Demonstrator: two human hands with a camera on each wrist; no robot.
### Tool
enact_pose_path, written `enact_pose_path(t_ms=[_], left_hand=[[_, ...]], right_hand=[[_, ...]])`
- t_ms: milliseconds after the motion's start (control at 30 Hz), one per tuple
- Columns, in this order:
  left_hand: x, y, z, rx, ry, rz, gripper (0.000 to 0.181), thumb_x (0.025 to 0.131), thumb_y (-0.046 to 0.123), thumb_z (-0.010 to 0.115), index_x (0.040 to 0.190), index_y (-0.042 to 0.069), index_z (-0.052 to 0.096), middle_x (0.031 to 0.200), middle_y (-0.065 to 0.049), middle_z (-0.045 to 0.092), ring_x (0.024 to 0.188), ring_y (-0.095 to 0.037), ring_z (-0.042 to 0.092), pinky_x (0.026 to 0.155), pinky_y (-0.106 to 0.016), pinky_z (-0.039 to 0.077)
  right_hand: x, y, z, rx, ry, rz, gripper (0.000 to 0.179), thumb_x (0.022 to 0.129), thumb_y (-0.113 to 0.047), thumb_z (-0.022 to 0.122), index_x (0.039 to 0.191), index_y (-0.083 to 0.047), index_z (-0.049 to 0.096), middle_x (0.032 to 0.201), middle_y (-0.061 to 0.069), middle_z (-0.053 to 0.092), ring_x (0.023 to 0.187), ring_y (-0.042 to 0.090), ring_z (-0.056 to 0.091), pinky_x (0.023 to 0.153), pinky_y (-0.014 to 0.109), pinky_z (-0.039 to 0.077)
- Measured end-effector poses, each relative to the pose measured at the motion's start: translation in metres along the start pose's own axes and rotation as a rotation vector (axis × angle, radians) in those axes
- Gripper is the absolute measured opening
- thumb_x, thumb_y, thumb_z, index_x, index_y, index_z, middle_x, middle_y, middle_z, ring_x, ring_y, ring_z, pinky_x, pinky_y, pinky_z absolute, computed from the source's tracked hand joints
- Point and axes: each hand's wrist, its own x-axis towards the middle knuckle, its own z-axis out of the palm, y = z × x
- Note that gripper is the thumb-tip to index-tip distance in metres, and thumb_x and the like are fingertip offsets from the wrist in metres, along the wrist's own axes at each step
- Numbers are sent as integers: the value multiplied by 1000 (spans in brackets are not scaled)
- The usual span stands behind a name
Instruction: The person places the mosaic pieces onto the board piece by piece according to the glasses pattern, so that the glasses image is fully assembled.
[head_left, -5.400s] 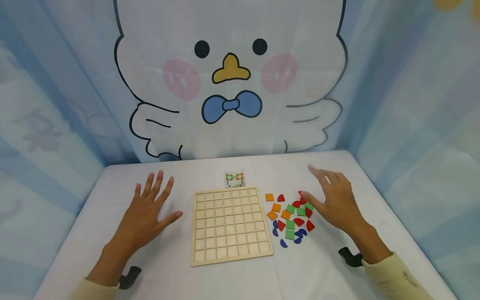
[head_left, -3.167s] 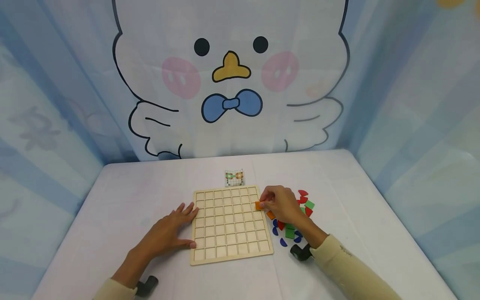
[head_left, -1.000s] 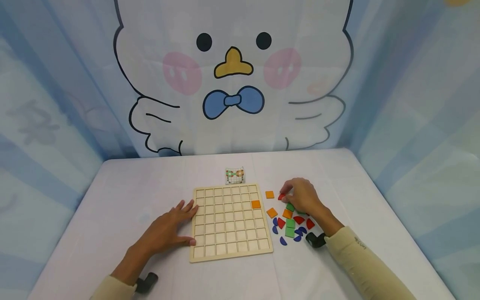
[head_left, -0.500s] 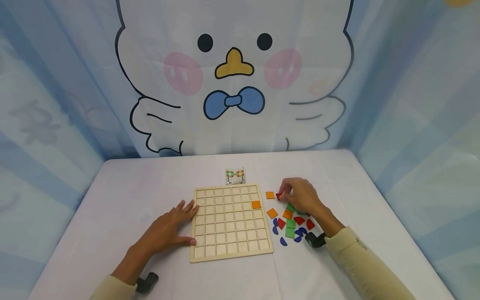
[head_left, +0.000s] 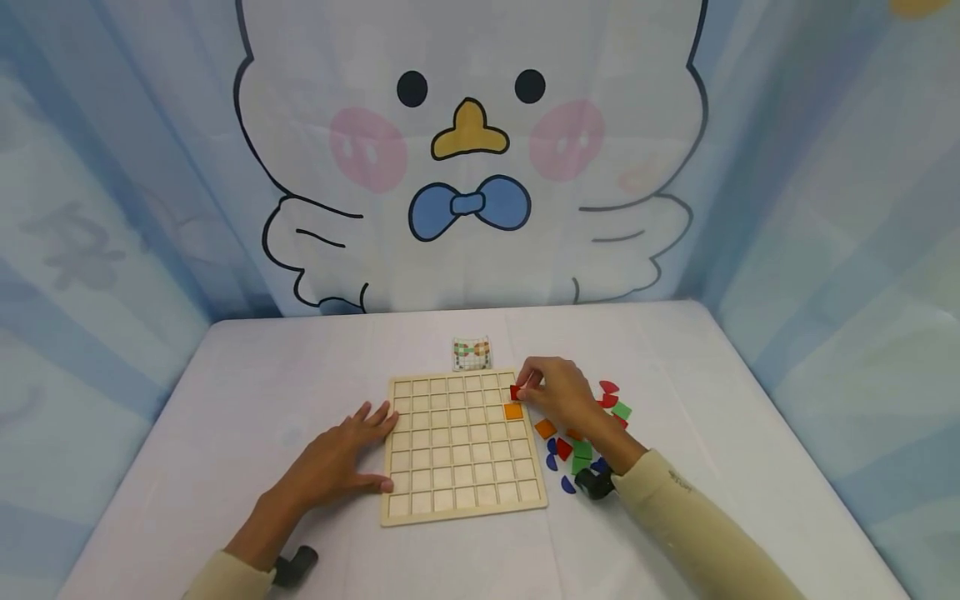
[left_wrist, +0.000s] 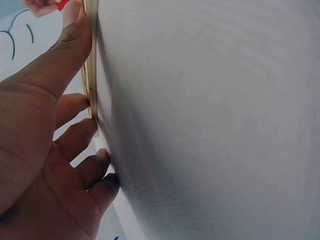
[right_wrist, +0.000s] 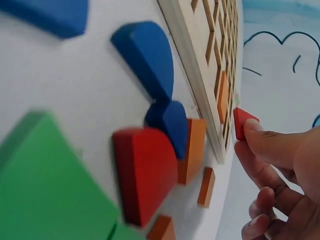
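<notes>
My right hand (head_left: 562, 396) pinches a red quarter-circle tile (right_wrist: 241, 122) between thumb and fingertips, over the far right corner of a wooden grid board (head_left: 465, 518). In the right wrist view, its other fingers are curled beneath. An orange square tile (head_left: 513, 412) lies in a right-edge cell, just nearer than the red one. Along the board's left edge, my left hand (head_left: 337, 458) rests with thumb and fingers spread, their tips touching the rim. The left wrist view shows the thumb (left_wrist: 72, 30) against that edge.
A small pattern card (head_left: 472, 353) lies behind the board. Loose tiles lie right of it: blue half-circles (head_left: 567, 484), green squares (head_left: 581, 450), red quarter-circles (head_left: 609, 387) and an orange square (head_left: 546, 428). My right hand and forearm cover some of them.
Both hands came down from above the table, the left onto the board's edge. The right set an orange square in a cell, then picked up a red quarter-circle and carried it left.
</notes>
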Motion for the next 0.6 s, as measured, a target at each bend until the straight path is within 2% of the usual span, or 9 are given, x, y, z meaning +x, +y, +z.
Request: enact_pose_path(t_ms=[267,600], left_hand=[[0,0,0,-10,-2,8,106,77,57,88,163,15,44,172,-11,36,159,-46,32,116,-73,39],[-1,1,0,1,-2,-1,105,78,54,89,163,15,43,172,-11,35,160,-46,31,116,-73,39]], right_hand=[[5,-8,12,-22,-5,10,10,96,-20,81,94,-19,72,84,-1,66,77,18,58,63,28,52],[9,-11,15,-64,-5,36,7,96,-21,82,91,-18,78,80,-2,65,71,16,57,63,27,49]])
